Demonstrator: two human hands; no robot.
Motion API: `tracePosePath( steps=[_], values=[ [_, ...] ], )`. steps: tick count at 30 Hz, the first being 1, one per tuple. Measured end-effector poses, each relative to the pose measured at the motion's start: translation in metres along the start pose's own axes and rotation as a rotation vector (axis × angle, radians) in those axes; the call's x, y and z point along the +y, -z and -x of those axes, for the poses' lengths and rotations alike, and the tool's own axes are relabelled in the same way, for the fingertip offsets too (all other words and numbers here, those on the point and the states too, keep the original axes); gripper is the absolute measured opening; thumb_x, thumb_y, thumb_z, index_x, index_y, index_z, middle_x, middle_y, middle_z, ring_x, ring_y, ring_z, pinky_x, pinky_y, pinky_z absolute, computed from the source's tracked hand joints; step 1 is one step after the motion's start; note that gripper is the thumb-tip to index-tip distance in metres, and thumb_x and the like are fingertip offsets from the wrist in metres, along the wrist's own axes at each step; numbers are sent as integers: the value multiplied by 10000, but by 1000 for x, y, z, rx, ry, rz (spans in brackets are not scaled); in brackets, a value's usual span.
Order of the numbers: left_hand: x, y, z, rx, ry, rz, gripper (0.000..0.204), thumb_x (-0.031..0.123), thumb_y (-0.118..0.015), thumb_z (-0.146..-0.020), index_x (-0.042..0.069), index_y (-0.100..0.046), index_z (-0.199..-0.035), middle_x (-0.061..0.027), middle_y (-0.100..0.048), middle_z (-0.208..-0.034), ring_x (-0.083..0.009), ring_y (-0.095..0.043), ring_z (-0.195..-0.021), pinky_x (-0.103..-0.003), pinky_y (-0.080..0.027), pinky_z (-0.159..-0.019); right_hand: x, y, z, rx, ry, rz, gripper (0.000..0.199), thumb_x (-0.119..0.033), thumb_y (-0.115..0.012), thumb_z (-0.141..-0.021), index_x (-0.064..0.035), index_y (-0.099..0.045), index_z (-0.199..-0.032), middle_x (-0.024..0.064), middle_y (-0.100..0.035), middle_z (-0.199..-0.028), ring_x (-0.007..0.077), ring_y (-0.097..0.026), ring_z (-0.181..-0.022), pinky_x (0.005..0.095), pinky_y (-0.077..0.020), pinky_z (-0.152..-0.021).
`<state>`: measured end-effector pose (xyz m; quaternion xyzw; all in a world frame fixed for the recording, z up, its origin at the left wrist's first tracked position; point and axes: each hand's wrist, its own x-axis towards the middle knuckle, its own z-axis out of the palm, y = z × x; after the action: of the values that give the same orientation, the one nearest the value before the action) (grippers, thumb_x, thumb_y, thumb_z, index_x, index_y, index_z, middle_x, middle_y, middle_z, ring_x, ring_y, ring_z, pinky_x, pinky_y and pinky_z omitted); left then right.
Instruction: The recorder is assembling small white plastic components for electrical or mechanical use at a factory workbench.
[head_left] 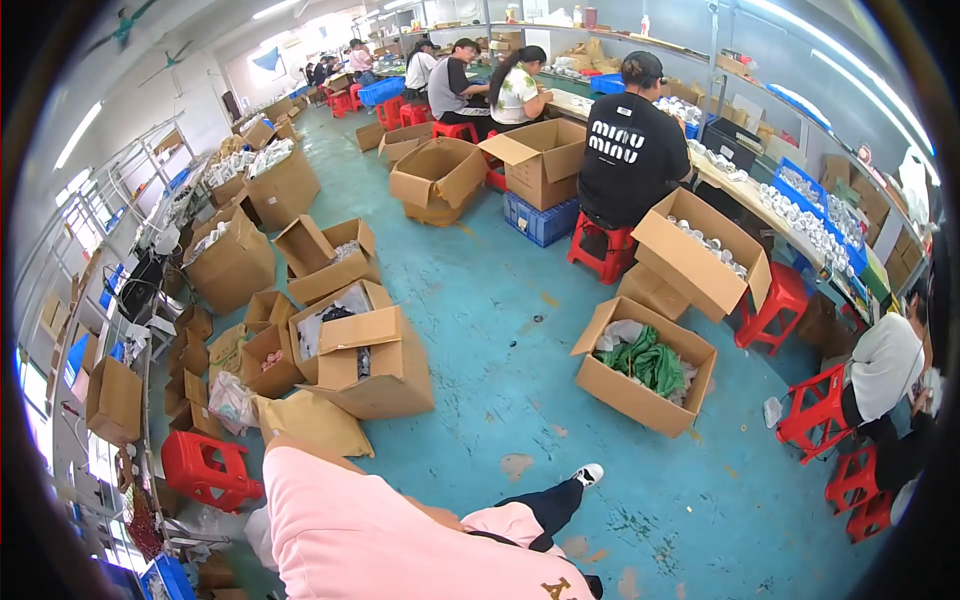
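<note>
Neither of my hands shows. My pink sleeve and shirt (350, 530) fill the lower middle, with a short stretch of bare forearm (432, 511) beside them. One of my legs, in dark trousers (548, 503), reaches forward and ends in a white shoe (590, 474) on the blue-green floor. Closest to my sleeve lies a flat tan paper sack (315, 425). Just beyond it stands an open cardboard box (385, 370) with dark and grey contents. Ahead to the right, another open carton (640, 405) holds green cloth and clear plastic.
Red stools (208, 470) stand at the left and along the right-hand workbench (760, 205). Several people sit there, including one in a black shirt (630, 150). A carton of white parts (700, 250) stands near that person. More boxes (230, 260) line the left; a blue crate (540, 218) supports one carton.
</note>
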<state>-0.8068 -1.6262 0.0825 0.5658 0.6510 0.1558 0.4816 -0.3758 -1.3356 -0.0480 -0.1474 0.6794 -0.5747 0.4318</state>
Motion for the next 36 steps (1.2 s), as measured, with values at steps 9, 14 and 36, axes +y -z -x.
tracePosePath(
  steps=[9,14,36],
  values=[
    [110,28,-187,-212,-137,-59,237,232,-617,-782,23,-625,-894,-145,-650,-803,-255,-627,-724,-368,-466,-663,60,-7,162,230,-45,-94,238,-240,-597,-780,-8,-621,-736,151,-621,-697,194,-588,-626,358,-472,-587],
    [176,15,-266,-669,-140,-141,233,227,-624,-774,23,-627,-888,-148,-649,-800,-257,-626,-721,-371,-464,-658,68,-162,128,493,91,-425,238,-242,-597,-781,-10,-623,-739,151,-622,-698,195,-589,-628,358,-472,-589],
    [468,-195,-568,-1068,-198,-287,214,202,-680,-635,9,-608,-691,-206,-592,-678,-403,-563,-657,-443,-410,-543,89,-370,342,856,176,-1062,238,-252,-596,-784,-19,-631,-750,148,-626,-706,201,-590,-633,357,-474,-596]
  ],
)
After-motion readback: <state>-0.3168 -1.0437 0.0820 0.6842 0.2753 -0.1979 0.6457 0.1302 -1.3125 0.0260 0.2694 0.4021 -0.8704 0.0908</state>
